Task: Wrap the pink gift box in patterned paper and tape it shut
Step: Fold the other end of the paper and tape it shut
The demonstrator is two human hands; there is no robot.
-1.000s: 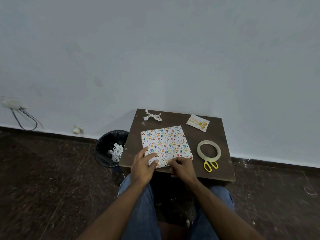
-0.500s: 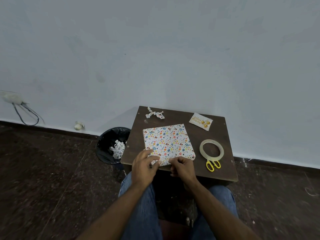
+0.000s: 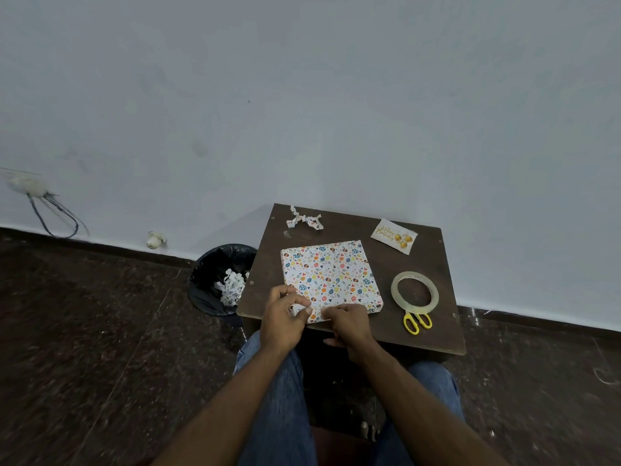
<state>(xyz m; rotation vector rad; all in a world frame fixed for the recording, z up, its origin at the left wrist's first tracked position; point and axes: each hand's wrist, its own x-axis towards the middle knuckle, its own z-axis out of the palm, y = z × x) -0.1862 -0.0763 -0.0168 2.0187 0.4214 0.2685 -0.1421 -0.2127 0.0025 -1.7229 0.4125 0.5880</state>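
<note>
The gift box (image 3: 331, 274), fully covered in white paper with coloured egg and heart patterns, lies flat on the small dark wooden table (image 3: 386, 260). No pink shows. My left hand (image 3: 284, 316) pinches the paper at the box's near left corner with thumb and fingers. My right hand (image 3: 349, 322) grips the near edge of the paper just right of it, fingers curled over the fold. A roll of clear tape (image 3: 415, 292) lies to the right of the box, with yellow-handled scissors (image 3: 416, 322) just below it.
A twisted scrap of patterned paper (image 3: 304, 220) and a small birthday card (image 3: 394, 235) lie at the table's far edge. A black bin (image 3: 218, 280) with paper scraps stands on the floor left of the table. The wall is right behind.
My left-hand fingers have curled from lying flat on the box into a pinch on the near corner paper. The right hand stays on the near edge. The view shifted slightly.
</note>
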